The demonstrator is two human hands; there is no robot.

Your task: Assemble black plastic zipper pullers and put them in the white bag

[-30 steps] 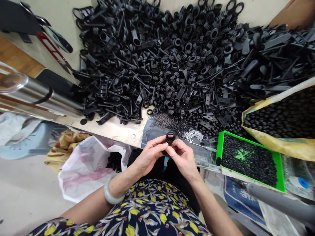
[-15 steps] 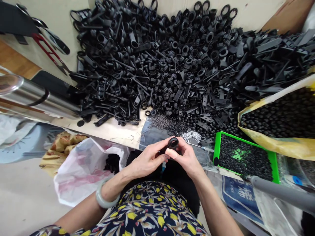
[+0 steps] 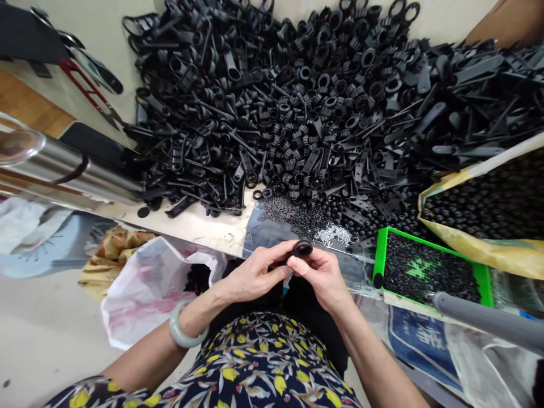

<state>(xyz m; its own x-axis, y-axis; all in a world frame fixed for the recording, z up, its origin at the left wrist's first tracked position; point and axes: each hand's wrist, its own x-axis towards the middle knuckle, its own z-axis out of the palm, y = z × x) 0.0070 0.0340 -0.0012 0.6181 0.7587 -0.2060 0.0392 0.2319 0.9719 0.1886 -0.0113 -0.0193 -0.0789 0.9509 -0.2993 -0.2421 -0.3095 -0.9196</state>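
Between my two hands, over the table's front edge, is a black plastic part with a ring-shaped end (image 3: 303, 247). The fingers of my left hand (image 3: 259, 273) are closed round its left side. My right hand (image 3: 319, 276) pinches it from the right, thumb just below the ring. The rest of the part is hidden by my fingers. Just beyond my hands lie a small heap of silvery pins (image 3: 334, 234) and a spread of tiny dark pieces (image 3: 278, 211).
A big heap of black plastic parts (image 3: 255, 107) covers the table. To the right are a green tray (image 3: 381, 258) of small black pieces and a yellowish bag (image 3: 480, 241) of black pieces. A steel flask (image 3: 102, 173) lies left; a white bag (image 3: 140, 294) hangs below the edge.
The view has shifted slightly, so the surroundings sit a little farther right. Both hands keep hold of the ring-ended part, whose ring has tilted slightly.
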